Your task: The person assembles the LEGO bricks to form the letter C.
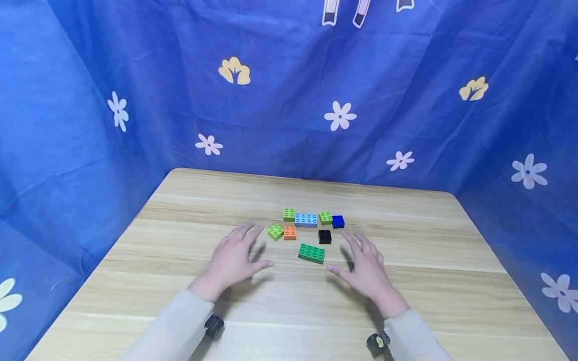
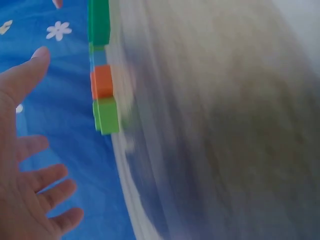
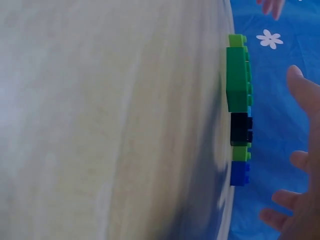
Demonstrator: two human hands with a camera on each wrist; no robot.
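Note:
Several studded toy building bricks lie loose at mid-table between my hands. Nearest me is a long green brick (image 1: 311,253), with a black brick (image 1: 324,237) just behind it. My left hand (image 1: 233,258) hovers left of the group, fingers spread and holding nothing, close to a lime brick (image 1: 275,231) and an orange brick (image 1: 290,232). On the other side my right hand (image 1: 365,267) is held over the wood, empty, its fingertips near the black brick. Farther back are a light blue brick (image 1: 306,220), two more lime bricks (image 1: 289,215) and a dark blue brick (image 1: 338,221).
The bricks lie on a wood-grain table (image 1: 180,200) with rounded far corners. Blue cloth (image 1: 280,100) printed with flowers hangs behind it and along both sides. A small black device (image 1: 214,326) is strapped at the left wrist, another (image 1: 377,344) at the right.

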